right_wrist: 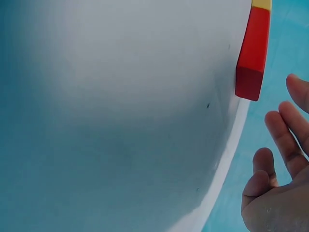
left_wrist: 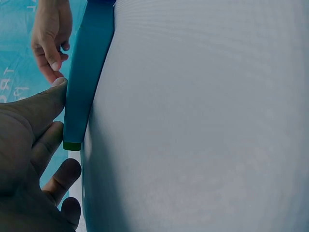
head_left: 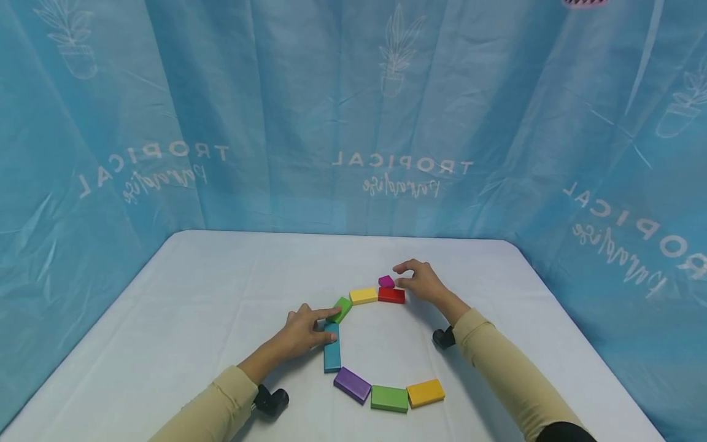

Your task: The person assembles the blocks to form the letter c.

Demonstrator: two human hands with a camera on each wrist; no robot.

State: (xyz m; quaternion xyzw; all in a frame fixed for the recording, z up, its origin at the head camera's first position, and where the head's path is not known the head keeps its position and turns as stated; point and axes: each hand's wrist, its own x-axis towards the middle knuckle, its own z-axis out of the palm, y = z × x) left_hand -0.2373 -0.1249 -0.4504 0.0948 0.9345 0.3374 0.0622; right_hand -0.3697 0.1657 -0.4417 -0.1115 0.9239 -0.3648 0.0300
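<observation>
In the head view my left hand lies over the left side of a curved line of wooden blocks. Its extended index finger touches a light green block, and its thumb rests on a long blue block. The left wrist view shows the thumb against the blue block. At the far end, my right hand is just right of a small magenta block, thumb and fingers spread with nothing held. The magenta block sits behind a red block, whose left end meets a yellow block.
The near part of the curve has a purple block, a green block and an orange-yellow block. A white cloth covers the table. Blue printed curtains hang around its back and sides.
</observation>
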